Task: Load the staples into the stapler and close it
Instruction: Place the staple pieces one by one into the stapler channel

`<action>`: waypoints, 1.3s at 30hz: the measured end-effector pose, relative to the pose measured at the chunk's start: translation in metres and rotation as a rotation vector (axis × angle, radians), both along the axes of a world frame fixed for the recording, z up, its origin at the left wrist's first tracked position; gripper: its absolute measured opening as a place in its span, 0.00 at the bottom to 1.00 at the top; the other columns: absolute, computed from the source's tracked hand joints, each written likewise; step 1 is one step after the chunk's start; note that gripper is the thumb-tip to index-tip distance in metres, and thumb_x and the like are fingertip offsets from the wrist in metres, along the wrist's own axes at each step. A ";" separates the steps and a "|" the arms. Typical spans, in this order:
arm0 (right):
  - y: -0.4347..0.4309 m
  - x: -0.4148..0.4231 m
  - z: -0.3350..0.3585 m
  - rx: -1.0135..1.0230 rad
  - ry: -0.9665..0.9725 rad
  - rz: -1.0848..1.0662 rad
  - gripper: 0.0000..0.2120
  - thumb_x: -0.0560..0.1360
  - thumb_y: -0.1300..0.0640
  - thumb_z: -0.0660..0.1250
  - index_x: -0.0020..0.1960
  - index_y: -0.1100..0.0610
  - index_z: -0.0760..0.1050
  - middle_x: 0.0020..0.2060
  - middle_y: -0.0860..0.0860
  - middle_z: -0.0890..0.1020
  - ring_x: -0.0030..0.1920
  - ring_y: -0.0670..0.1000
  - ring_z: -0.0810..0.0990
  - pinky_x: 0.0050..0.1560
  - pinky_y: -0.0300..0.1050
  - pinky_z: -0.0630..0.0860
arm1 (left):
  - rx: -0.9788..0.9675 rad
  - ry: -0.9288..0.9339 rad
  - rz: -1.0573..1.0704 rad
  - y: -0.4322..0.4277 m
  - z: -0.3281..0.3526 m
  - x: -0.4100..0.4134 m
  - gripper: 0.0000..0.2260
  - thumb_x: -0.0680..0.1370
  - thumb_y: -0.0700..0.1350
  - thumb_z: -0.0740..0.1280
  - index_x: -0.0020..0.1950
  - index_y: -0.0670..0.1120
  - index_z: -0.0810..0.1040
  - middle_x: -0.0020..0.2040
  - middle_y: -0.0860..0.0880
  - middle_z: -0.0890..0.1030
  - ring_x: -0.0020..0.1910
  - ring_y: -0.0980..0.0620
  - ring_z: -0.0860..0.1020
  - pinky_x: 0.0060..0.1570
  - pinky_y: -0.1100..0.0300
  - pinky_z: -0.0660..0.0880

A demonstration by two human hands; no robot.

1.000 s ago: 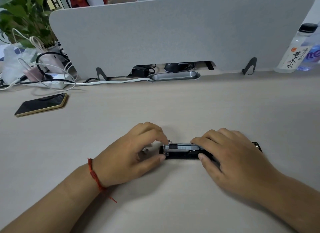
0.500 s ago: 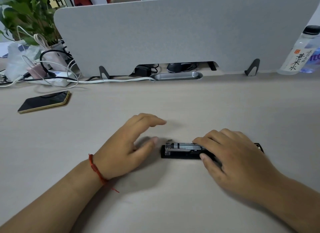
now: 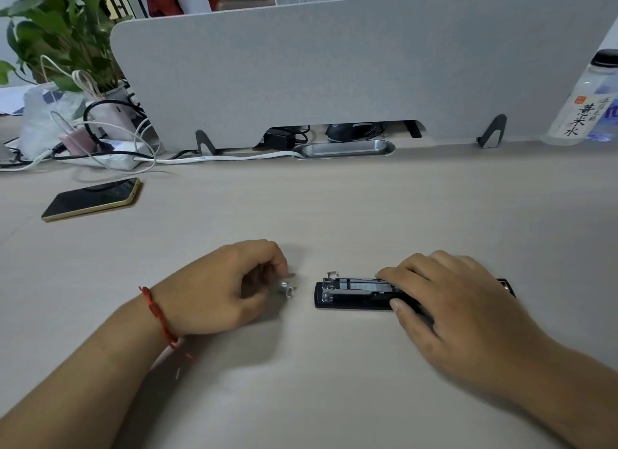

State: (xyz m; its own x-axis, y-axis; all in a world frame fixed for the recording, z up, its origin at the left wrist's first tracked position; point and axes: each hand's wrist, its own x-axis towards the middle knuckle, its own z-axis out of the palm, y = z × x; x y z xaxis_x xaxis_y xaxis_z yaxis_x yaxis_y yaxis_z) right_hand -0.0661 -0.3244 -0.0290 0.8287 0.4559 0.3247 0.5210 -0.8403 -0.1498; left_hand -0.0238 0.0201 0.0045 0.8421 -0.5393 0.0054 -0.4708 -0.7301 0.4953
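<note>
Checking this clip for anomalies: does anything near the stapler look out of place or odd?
Yes. A small loose metal piece lies on the desk by the left hand, apart from the stapler that the right hand pins down. Whether it is staples or a part is unclear.

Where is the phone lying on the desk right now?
In the head view, the phone lies flat at far left on the desk, before the tangled cables.

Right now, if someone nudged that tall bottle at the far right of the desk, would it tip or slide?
The bottle would probably tip rather than slide: it stands upright, tall and narrow on a small base. Once down, its round body would likely roll along the desk. It looks like clear plastic, so breakage seems unlikely; how full or heavy it is cannot be told.
</note>
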 end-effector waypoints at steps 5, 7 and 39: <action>0.000 0.000 0.001 -0.006 0.015 -0.006 0.15 0.82 0.46 0.58 0.65 0.43 0.77 0.50 0.38 0.78 0.47 0.49 0.75 0.50 0.51 0.74 | 0.021 -0.069 -0.070 -0.004 -0.004 -0.001 0.12 0.77 0.53 0.76 0.58 0.59 0.80 0.53 0.61 0.78 0.54 0.57 0.78 0.53 0.67 0.73; 0.000 0.000 0.001 -0.004 0.018 -0.006 0.15 0.82 0.46 0.58 0.65 0.43 0.77 0.50 0.38 0.78 0.47 0.49 0.75 0.50 0.51 0.74 | 0.002 -0.100 -0.074 -0.006 -0.006 0.000 0.09 0.78 0.52 0.76 0.57 0.59 0.81 0.53 0.63 0.78 0.53 0.59 0.78 0.52 0.70 0.72; 0.000 0.000 0.000 0.013 0.036 -0.012 0.15 0.82 0.45 0.59 0.65 0.42 0.77 0.50 0.38 0.77 0.47 0.49 0.75 0.50 0.49 0.72 | -0.329 -0.088 0.104 -0.036 -0.009 -0.010 0.05 0.79 0.48 0.75 0.55 0.52 0.86 0.54 0.58 0.86 0.53 0.55 0.86 0.54 0.65 0.82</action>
State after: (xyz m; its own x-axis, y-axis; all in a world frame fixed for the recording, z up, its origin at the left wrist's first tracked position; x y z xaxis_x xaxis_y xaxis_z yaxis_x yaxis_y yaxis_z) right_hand -0.0662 -0.3239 -0.0287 0.8454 0.4417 0.3002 0.5049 -0.8442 -0.1798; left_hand -0.0341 -0.0160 -0.0045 0.8810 -0.4083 0.2392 -0.4536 -0.5846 0.6727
